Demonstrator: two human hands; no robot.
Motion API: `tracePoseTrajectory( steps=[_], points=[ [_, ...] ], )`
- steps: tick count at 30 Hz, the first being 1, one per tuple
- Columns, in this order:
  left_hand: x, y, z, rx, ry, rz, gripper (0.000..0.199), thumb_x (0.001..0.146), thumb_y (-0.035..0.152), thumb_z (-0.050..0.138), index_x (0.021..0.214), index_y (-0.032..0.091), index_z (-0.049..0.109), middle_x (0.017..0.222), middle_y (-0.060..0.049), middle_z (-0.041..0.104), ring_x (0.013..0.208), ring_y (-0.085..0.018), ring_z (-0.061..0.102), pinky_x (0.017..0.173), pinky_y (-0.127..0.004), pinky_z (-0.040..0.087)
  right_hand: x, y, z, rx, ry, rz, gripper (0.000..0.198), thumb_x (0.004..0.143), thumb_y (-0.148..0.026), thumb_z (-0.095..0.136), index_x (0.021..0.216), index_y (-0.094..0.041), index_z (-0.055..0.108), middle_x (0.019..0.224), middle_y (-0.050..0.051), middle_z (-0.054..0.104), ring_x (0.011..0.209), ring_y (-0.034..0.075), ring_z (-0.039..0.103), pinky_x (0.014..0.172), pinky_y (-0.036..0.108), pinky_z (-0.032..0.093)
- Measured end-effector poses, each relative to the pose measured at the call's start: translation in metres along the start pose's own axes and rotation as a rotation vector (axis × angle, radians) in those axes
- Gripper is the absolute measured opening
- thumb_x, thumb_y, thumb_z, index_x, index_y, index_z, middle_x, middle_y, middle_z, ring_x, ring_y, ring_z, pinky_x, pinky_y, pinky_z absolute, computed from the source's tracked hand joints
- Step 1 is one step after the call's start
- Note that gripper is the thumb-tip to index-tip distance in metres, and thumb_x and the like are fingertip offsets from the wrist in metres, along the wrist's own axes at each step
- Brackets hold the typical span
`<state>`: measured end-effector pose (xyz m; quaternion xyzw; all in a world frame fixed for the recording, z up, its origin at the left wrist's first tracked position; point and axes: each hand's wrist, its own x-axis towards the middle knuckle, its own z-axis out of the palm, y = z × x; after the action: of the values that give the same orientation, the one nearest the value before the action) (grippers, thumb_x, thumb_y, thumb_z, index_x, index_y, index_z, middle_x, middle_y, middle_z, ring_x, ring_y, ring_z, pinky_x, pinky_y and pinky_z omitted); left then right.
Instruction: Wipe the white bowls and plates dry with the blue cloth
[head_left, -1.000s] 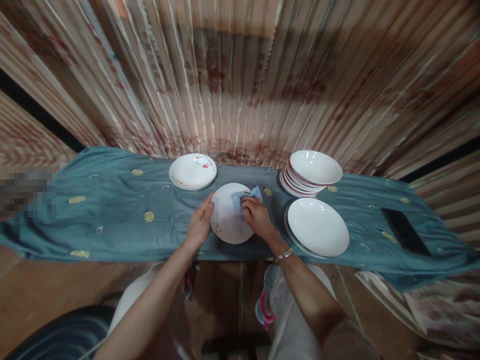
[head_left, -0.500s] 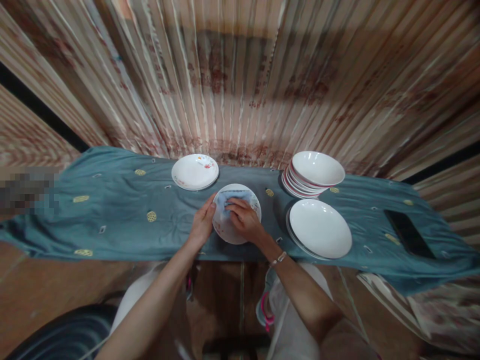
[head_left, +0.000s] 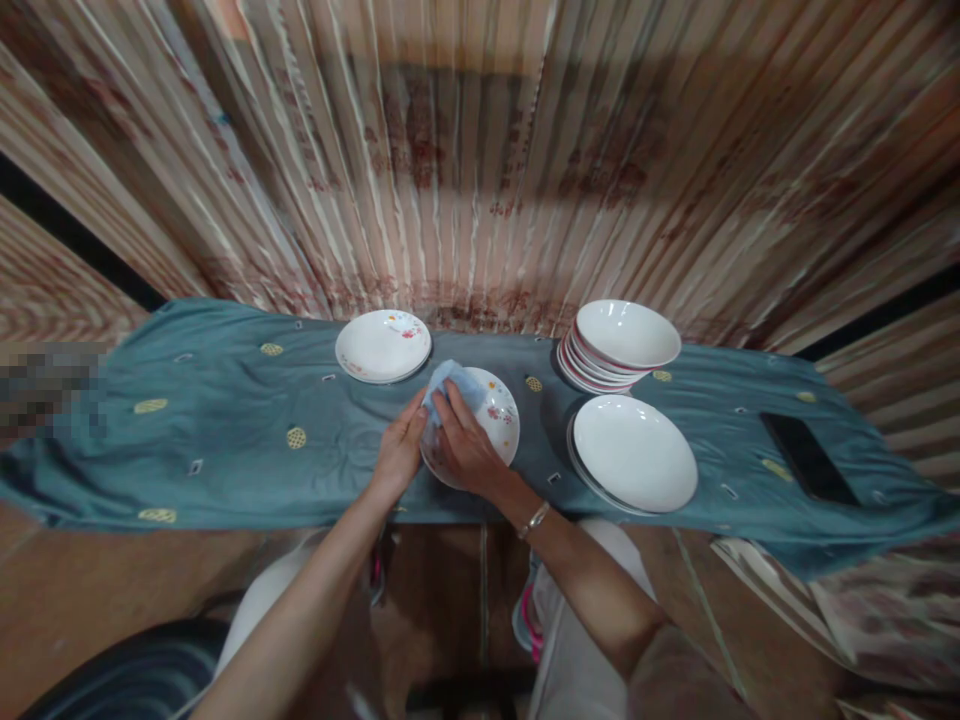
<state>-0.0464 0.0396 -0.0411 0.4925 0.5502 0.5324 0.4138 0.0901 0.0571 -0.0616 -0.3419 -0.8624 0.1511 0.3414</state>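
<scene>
A white plate (head_left: 499,425) with red and orange flowers is in front of me at the middle of the table, close to its front edge. My left hand (head_left: 401,445) grips the plate's left rim, thumb on top. Pressed on the plate's upper left is a light blue cloth (head_left: 457,385), with the fingers of my right hand (head_left: 466,440) closed over it. The two hands are close together there, and they hide the plate's left part.
Behind to the left lies a flowered plate (head_left: 382,345), apparently stacked. At the right stand a stack of bowls (head_left: 626,335) and a stack of plain white plates (head_left: 637,455). A dark phone (head_left: 806,458) lies farther right on the green tablecloth (head_left: 240,430). A curtain (head_left: 465,200) hangs behind.
My right hand and the cloth have moved left across the plate to its left rim, baring the flowers on the right side. The cloth looks more bunched. My left hand still holds the rim.
</scene>
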Motion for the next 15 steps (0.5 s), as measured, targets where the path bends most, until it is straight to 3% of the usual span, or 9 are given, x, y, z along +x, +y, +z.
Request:
tracePoseTrajectory(
  steps=[7, 12, 15],
  points=[
    [-0.002, 0.001, -0.001, -0.032, -0.003, -0.029, 0.056, 0.081, 0.051, 0.056, 0.124, 0.016, 0.062, 0.134, -0.008, 0.058, 0.127, -0.026, 0.049, 0.111, -0.036, 0.031, 0.010, 0.019, -0.004, -0.229, 0.045, 0.051, 0.053, 0.092, -0.007, 0.028, 0.145, -0.003, 0.028, 0.153, 0.020, 0.025, 0.145, 0.024, 0.015, 0.118, 0.043, 0.024],
    [-0.002, -0.002, -0.002, -0.013, 0.008, -0.042, 0.057, 0.082, 0.052, 0.054, 0.126, 0.016, 0.060, 0.135, -0.009, 0.057, 0.127, -0.027, 0.049, 0.111, -0.039, 0.031, 0.007, 0.025, -0.014, -0.316, 0.053, 0.203, 0.058, 0.090, -0.009, 0.032, 0.148, -0.012, 0.025, 0.155, 0.015, 0.026, 0.143, 0.027, 0.021, 0.112, 0.049, 0.030],
    [-0.001, -0.005, -0.003, -0.006, 0.007, -0.045, 0.057, 0.082, 0.053, 0.053, 0.127, 0.018, 0.060, 0.134, -0.008, 0.057, 0.127, -0.026, 0.049, 0.111, -0.039, 0.030, 0.005, 0.028, -0.019, -0.336, 0.040, 0.232, 0.058, 0.089, -0.007, 0.032, 0.146, -0.008, 0.028, 0.154, 0.017, 0.027, 0.143, 0.028, 0.021, 0.112, 0.049, 0.031]
  ],
)
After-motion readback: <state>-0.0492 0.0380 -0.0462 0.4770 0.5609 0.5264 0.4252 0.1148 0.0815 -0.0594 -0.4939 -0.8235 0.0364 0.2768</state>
